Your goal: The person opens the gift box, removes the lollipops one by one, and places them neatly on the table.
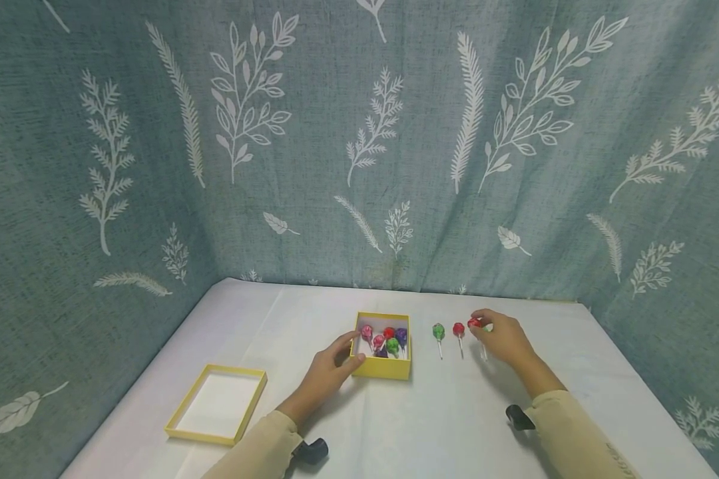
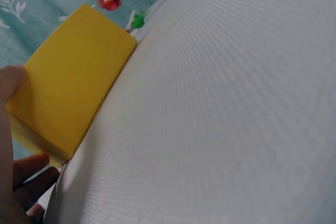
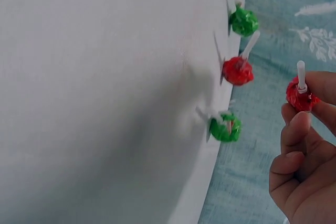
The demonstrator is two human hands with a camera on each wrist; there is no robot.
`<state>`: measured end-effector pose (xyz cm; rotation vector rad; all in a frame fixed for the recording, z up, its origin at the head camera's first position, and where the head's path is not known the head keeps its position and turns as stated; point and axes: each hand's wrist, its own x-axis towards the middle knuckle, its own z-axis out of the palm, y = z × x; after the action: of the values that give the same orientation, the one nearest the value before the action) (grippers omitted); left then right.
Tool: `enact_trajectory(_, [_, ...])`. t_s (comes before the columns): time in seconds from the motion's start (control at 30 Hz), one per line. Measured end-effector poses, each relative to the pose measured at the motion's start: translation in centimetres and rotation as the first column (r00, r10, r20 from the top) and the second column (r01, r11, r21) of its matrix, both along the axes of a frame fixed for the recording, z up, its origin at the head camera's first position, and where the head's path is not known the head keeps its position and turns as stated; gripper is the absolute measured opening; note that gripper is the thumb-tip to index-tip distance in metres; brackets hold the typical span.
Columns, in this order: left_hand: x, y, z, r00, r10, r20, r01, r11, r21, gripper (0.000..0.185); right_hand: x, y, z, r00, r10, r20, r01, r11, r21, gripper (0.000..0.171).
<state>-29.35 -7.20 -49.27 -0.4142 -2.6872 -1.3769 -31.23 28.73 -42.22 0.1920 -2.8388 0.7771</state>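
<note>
Your left hand [image 1: 331, 370] grips the near-left corner of the yellow box [image 1: 384, 367] of lollipops. Farther right, your right hand [image 1: 503, 338] pinches a red lollipop [image 3: 301, 97] at its fingertips, apparently lifted just off the table [image 1: 443, 419].

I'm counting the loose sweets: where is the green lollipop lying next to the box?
In the head view the green lollipop lies on the white table, right of the yellow box and left of a red lollipop.

Matt yellow cardboard box [image 1: 383, 368]; crinkly glossy lollipop wrappers [image 3: 237, 72]; woven tablecloth [image 1: 443, 426].
</note>
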Motion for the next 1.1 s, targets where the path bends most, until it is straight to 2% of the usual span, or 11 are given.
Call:
enact_trajectory(0.23, [0.2, 0.0, 0.2, 1.0, -0.009, -0.002, 0.009, 1.0, 0.006, 0.054, 0.0, 1.1, -0.2, 0.999, -0.019, 0.029, 0.019, 1.0, -0.008, 0.035])
enact_trajectory(0.73, [0.2, 0.0, 0.1, 1.0, 0.003, 0.006, -0.003, 1.0, -0.003, 0.055, -0.1, 3.9, -1.3, 1.0, -0.02, -0.011, 0.021, 0.999, 0.049, 0.033])
enact_trajectory(1.1, [0.2, 0.0, 0.1, 1.0, -0.005, 0.008, 0.005, 1.0, 0.003, 0.053, -0.5, 5.5, -1.7, 0.999, -0.034, 0.041, 0.032, 0.998, 0.058, 0.033])
